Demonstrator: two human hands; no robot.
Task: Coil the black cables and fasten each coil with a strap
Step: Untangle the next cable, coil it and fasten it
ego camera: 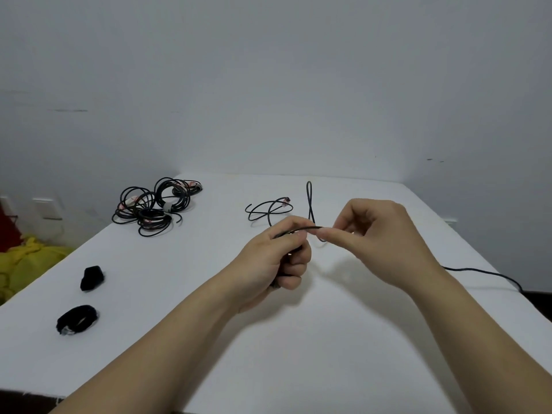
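Note:
Above the middle of the white table (298,339), my left hand (277,258) grips a small bundle of thin black cable (309,201). My right hand (379,237) pinches the same cable just right of the left fingers. A narrow loop of it stands up behind the hands, and a loose end with a plug (285,201) lies further back. Its tail (490,274) runs off the table's right edge. A pile of coiled black cables (155,204) lies at the back left. Two black straps (92,277) (77,319) lie at the left.
A yellow cloth (27,264) lies on the floor beyond the table's left edge. A plain grey wall (268,85) stands behind the table. Wall sockets (44,207) show low at the left.

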